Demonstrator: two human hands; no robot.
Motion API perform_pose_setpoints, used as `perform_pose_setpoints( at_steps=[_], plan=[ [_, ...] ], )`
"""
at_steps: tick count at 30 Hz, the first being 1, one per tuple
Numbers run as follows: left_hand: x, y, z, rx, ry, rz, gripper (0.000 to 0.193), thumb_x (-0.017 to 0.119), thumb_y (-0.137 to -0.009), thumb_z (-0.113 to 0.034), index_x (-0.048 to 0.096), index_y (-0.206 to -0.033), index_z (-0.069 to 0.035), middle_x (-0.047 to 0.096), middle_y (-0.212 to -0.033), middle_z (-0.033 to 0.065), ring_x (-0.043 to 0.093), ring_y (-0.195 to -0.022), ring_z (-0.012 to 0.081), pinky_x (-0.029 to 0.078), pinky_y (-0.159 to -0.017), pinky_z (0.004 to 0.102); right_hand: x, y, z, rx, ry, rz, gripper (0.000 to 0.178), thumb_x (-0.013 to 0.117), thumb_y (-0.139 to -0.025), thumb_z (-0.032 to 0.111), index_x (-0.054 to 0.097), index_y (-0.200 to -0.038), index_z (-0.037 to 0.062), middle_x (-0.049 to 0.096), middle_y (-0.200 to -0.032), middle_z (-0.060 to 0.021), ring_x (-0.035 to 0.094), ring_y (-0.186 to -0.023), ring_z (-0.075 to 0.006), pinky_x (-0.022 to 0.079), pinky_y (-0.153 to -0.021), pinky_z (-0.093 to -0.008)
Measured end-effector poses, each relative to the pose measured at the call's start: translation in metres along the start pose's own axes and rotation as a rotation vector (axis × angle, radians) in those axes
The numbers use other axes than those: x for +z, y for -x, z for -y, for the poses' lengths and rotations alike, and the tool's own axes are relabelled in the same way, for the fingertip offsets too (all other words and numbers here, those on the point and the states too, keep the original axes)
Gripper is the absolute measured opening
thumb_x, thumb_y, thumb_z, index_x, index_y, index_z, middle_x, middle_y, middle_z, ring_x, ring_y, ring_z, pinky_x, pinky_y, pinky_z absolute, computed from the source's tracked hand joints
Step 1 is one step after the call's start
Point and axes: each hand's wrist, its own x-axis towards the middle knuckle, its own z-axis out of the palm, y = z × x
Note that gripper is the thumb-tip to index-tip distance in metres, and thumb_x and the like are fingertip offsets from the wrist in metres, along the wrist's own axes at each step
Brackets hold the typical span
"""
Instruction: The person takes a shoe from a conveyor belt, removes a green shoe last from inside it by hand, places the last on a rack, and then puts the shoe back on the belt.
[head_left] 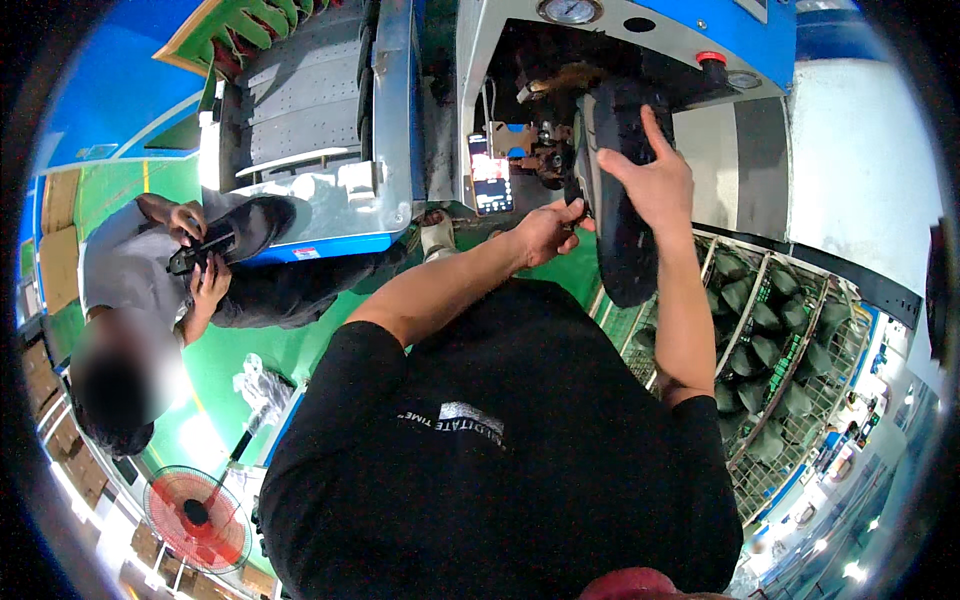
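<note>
A black shoe stands on end at the opening of a white and blue machine, its dark sole toward my right. My right hand lies against the sole with thumb and forefinger apart, gripping the shoe. On the other side, my left hand has its fingers closed in a pinch at the shoe's edge; exactly what lies between the fingertips is partly hidden. Metal clamp parts sit inside the machine beside the shoe. Part of the shoe's far end is in shadow within the opening.
A lit phone leans at the machine's left side. Above are a gauge and red button. To my right stands a wire rack of dark shoe-shaped pieces. Left, a co-worker handles a dark item beside a conveyor; behind is a fan.
</note>
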Motion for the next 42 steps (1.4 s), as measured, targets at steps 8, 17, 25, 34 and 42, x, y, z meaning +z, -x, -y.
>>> perform_pose_setpoints(
  at_steps=[8, 17, 25, 34, 42],
  plan=[
    [-0.018, -0.010, 0.007, -0.012, 0.073, -0.075, 0.013, 0.050, -0.104, -0.027, 0.054, -0.105, -0.015, 0.058, -0.084, 0.0023, 0.054, -0.067, 0.0160, 0.040, -0.054, 0.0298, 0.019, 0.009, 0.022, -0.066, 0.281, -0.020, 0.090, 0.072, -0.071, 0.059, 0.041, -0.151, 0.0319, 0.061, -0.107, -0.0299, 0.067, -0.095, -0.0439, 0.055, -0.081, -0.0477],
    [-0.021, -0.019, -0.012, 0.054, 0.229, -0.034, 0.030, 0.048, -0.091, -0.010, 0.052, -0.119, -0.020, 0.054, -0.089, 0.0042, 0.054, -0.074, 0.0221, 0.043, -0.062, 0.0347, 0.029, -0.002, 0.038, -0.083, 0.295, -0.097, 0.087, 0.074, -0.073, 0.057, 0.041, -0.150, 0.0342, 0.060, -0.100, -0.0293, 0.065, -0.092, -0.0463, 0.054, -0.081, -0.0484],
    [-0.003, -0.014, -0.012, 0.073, 0.298, -0.124, 0.051, 0.044, -0.086, -0.004, 0.048, -0.133, -0.022, 0.054, -0.114, 0.0083, 0.057, -0.099, 0.0296, 0.050, -0.084, 0.0468, 0.040, -0.006, 0.016, -0.176, 0.345, -0.178, 0.085, 0.072, -0.074, 0.058, 0.042, -0.150, 0.0354, 0.059, -0.099, -0.0261, 0.067, -0.083, -0.0431, 0.056, -0.073, -0.0484],
    [0.001, -0.005, 0.000, 0.018, 0.267, -0.115, 0.039, 0.041, -0.101, -0.036, 0.061, -0.120, -0.009, 0.066, -0.122, 0.0100, 0.060, -0.109, 0.0299, 0.045, -0.097, 0.0483, 0.049, 0.008, 0.007, -0.245, 0.272, -0.337, 0.083, 0.074, -0.074, 0.055, 0.043, -0.149, 0.0356, 0.057, -0.097, -0.0232, 0.065, -0.080, -0.0418, 0.055, -0.069, -0.0489],
    [0.002, 0.069, -0.008, -0.042, -0.427, -0.340, 0.041, 0.052, -0.101, -0.032, 0.055, -0.132, -0.006, 0.067, -0.112, 0.0123, 0.066, -0.089, 0.0228, 0.054, -0.078, 0.0382, 0.049, 0.042, 0.002, -0.414, 0.253, -0.514, 0.082, 0.077, -0.073, 0.049, 0.046, -0.147, 0.0296, 0.054, -0.095, -0.0206, 0.062, -0.074, -0.0397, 0.055, -0.062, -0.0488]
  ],
)
